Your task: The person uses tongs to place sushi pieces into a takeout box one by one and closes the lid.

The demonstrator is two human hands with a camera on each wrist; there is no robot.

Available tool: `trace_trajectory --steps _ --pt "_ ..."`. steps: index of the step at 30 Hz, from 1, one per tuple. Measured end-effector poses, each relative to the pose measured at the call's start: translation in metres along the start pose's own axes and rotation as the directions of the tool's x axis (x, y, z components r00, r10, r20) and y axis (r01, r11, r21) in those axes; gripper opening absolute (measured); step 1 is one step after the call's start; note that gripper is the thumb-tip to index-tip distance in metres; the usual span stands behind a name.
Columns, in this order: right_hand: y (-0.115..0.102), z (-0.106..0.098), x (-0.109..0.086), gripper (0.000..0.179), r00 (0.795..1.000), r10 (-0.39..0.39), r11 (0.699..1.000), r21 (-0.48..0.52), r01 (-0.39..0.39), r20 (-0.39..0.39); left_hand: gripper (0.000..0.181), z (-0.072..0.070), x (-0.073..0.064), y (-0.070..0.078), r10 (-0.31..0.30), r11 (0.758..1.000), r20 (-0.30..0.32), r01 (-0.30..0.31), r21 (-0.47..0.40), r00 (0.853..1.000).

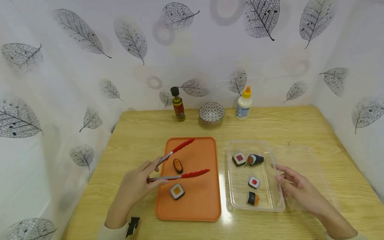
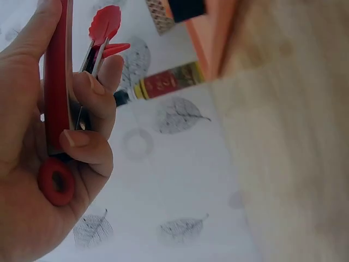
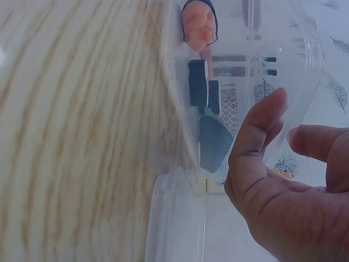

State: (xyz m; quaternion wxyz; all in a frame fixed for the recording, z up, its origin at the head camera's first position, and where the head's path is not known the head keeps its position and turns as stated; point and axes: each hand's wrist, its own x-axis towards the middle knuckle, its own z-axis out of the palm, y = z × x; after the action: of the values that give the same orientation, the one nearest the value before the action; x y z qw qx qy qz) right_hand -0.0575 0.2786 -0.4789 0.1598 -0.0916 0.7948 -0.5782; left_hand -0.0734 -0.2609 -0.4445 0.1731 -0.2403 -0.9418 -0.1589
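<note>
My left hand (image 1: pixel 136 183) grips a pair of metal tongs (image 2: pixel 59 82) with red tips, their arms spread wide above the orange tray (image 1: pixel 201 203). Between the tong arms, as seen from the head, lies an orange-topped sushi piece (image 1: pixel 177 165) with a dark band. Nearer me on the tray is a square sushi roll (image 1: pixel 177 191) with an orange centre. My right hand (image 1: pixel 300 191) holds the right rim of a clear plastic box (image 1: pixel 256 209). Inside sit a red-centred square roll (image 1: pixel 239 159), a dark cone roll (image 1: pixel 255 160), a small red-centred roll (image 1: pixel 253 182) and a dark-wrapped, orange-topped piece (image 1: pixel 253 198).
Along the back of the wooden table (image 1: pixel 141 130) stand a dark-capped sauce bottle (image 1: pixel 179 108), a patterned bowl (image 1: pixel 211 113) and a white bottle (image 1: pixel 243 106) with a yellow-orange top. A clear lid (image 1: pixel 300 156) lies right of the box. Leaf-print cloth surrounds the table.
</note>
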Motion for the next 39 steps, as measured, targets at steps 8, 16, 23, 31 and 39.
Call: trace_trajectory --steps 8,16,23,31,39 --pt "0.001 -0.001 -0.001 0.053 1.000 -0.007 1.000 0.004 0.007 0.005 0.078 -0.004 -0.026 -0.020 -0.085 0.993 -0.044 0.088 0.074 0.995" --pt "0.001 0.003 0.000 0.054 1.000 0.021 1.000 -0.001 -0.021 0.005 0.074 -0.007 -0.039 -0.029 -0.144 0.982 -0.020 0.145 0.120 0.989" --pt "-0.001 0.002 0.000 0.055 1.000 0.023 0.999 -0.032 -0.023 -0.007 0.071 -0.002 -0.047 -0.027 -0.220 0.970 0.031 0.216 0.110 0.975" --pt "0.003 0.002 0.001 0.054 1.000 -0.002 1.000 -0.025 0.002 0.000 0.059 -0.004 -0.048 -0.027 -0.235 0.959 0.008 0.230 0.167 0.972" --pt "0.000 0.001 0.000 0.054 1.000 -0.012 1.000 -0.020 0.012 0.009 0.055 -0.003 -0.048 -0.027 -0.209 0.964 0.007 0.204 0.172 0.978"
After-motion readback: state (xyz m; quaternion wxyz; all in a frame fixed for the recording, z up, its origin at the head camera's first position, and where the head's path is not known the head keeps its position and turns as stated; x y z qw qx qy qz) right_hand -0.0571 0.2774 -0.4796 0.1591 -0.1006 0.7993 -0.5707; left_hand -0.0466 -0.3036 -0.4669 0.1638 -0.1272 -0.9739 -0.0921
